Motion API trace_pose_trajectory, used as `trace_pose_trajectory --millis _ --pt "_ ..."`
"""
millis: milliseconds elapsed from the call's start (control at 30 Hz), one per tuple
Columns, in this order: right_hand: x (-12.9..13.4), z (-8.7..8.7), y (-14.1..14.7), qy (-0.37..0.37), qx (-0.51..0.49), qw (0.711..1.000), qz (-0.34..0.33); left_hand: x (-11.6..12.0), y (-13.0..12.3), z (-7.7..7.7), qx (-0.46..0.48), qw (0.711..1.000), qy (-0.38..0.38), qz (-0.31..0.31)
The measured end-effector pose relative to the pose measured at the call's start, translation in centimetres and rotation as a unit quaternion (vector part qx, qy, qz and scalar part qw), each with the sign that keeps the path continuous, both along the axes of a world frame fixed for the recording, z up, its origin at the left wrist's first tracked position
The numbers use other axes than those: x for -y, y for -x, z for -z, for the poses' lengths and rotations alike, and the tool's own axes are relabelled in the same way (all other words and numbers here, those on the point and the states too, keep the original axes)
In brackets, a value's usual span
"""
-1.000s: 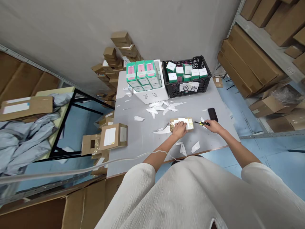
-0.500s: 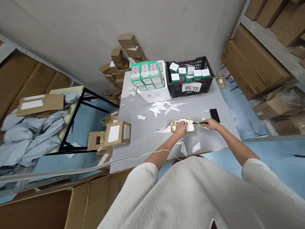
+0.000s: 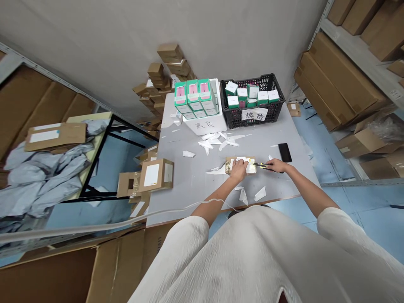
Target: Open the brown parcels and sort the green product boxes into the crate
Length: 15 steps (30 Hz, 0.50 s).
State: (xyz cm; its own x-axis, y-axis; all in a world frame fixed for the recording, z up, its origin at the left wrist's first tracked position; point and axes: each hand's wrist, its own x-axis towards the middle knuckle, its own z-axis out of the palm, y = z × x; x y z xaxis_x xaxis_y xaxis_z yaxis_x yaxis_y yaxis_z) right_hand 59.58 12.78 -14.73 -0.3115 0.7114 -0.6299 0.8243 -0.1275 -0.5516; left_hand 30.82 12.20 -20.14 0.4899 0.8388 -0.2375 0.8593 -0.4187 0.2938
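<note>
A small cardboard box (image 3: 251, 169) with a white label and shiny tape lies on the grey table near its front edge. My left hand (image 3: 239, 169) rests across the box's middle, fingers curled over its top and gripping it. In my right hand (image 3: 277, 165), closed around it, is a slim black-and-yellow utility knife (image 3: 262, 165); its fine details are too small to make out. The knife's tip points left and meets the right end of the box. Torn white paper scraps (image 3: 260, 194) lie in front of the box.
A black phone (image 3: 285, 152) lies right of my hand. Behind stand a white bin (image 3: 205, 126) and a black crate (image 3: 229, 120), both holding green-and-white boxes. More paper scraps (image 3: 206, 144) lie mid-table. A carton (image 3: 157, 174) sits at the left edge; a white cable (image 3: 176, 209) crosses in front.
My right hand has shifted slightly, and the utility knife's angle has changed, with its dark rear end now showing beyond the hand. My left hand stays on the box.
</note>
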Motion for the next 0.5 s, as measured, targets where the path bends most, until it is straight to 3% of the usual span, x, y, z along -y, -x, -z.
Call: trace_pose_trajectory --millis 133,300,500 --pt "0.4 0.7 -0.6 0.028 -0.04 0.999 0.021 0.1 0.1 0.1 0.0 1.0 -0.012 0.007" --pt "1.1 1.7 0.1 0.012 -0.075 0.996 0.048 0.1 0.2 0.2 -0.001 1.0 -0.016 0.012" --pt "2.5 1.3 -0.5 0.051 -0.073 0.996 0.019 0.0 0.2 0.1 -0.007 1.0 -0.012 -0.001"
